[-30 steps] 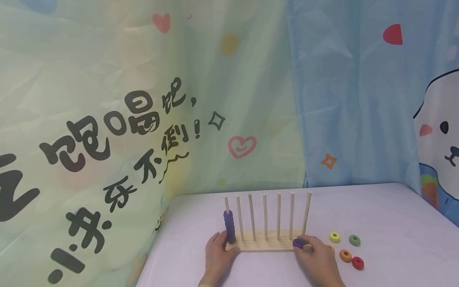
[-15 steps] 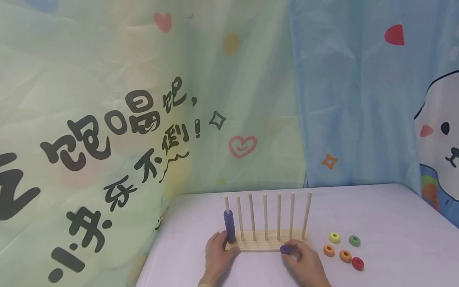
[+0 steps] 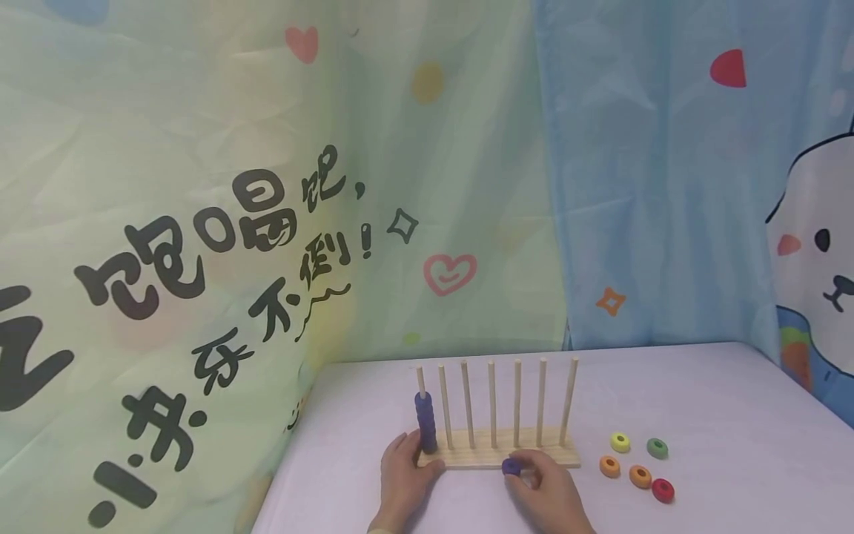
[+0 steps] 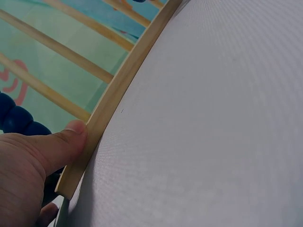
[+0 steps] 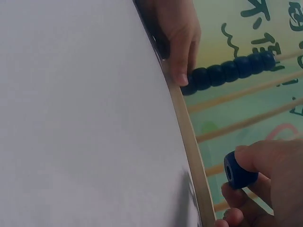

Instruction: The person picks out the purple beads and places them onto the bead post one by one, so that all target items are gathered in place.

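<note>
A wooden peg rack (image 3: 467, 460) stands on the table, with several upright pegs in a row. Dark blue-purple beads (image 3: 425, 423) are stacked on its leftmost peg, and the other pegs are bare. My left hand (image 3: 405, 478) grips the left end of the base, thumb against the front edge; most of its other fingers are hidden in the left wrist view. Between thumb and fingers my right hand (image 3: 548, 491) pinches a single blue bead (image 5: 240, 174), its hole showing in the right wrist view. That bead is near the front edge of the base, off the pegs.
Right of the rack lie several loose beads: a yellow bead (image 3: 620, 443), a green bead (image 3: 657, 448), two orange ones and a red bead (image 3: 663, 490). A printed curtain (image 3: 454, 185) hangs behind the white table (image 3: 734, 445).
My right hand has moved left along the front of the rack with the blue bead, away from the loose beads. My left hand has stayed on the base.
</note>
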{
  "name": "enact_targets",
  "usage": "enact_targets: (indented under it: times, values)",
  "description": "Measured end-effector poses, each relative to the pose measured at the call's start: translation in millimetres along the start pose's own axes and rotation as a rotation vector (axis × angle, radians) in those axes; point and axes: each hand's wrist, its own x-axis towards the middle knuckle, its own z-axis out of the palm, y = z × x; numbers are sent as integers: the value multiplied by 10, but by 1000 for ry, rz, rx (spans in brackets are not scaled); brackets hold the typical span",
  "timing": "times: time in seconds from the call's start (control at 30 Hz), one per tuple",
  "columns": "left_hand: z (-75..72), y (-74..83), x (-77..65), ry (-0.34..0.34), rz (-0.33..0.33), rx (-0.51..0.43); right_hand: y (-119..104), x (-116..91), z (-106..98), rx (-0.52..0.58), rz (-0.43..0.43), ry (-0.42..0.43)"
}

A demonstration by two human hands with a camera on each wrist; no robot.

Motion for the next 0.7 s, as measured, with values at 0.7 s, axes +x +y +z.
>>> enact_targets:
  times: [0.7]
  values:
    - [-6, -8, 1, -29, -16, -5, -418, 180, -10, 17, -255, 24]
